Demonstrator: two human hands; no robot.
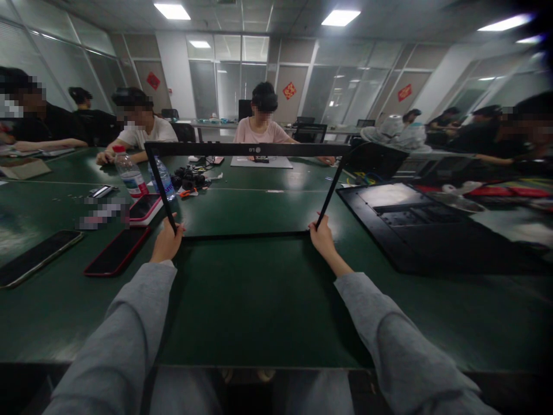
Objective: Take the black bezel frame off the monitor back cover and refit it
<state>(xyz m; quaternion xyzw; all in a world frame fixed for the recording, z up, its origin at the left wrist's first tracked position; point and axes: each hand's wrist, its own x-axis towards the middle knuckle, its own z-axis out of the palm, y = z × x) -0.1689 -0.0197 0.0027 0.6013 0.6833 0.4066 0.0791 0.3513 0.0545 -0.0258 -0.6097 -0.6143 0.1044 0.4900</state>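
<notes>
Between my hands is a thin black LG monitor bezel (203,149), an open rectangular frame with its wider, logo-bearing side at the far end and the logo upside down. My left hand (167,241) is closed around its left side near the lower left corner. My right hand (323,236) grips the opposite side near the lower right corner. The bezel is tilted over the green table (259,305), and the tabletop shows through its opening. To the right of my right hand lies a large black monitor back cover (401,222).
Left of my left hand are a red-edged phone (117,252), another phone (38,257), a pink-edged phone (146,207) and two plastic bottles (129,173). Dark cables (190,177) are heaped behind them. Across the table sits a person in pink (262,128); several others sit around.
</notes>
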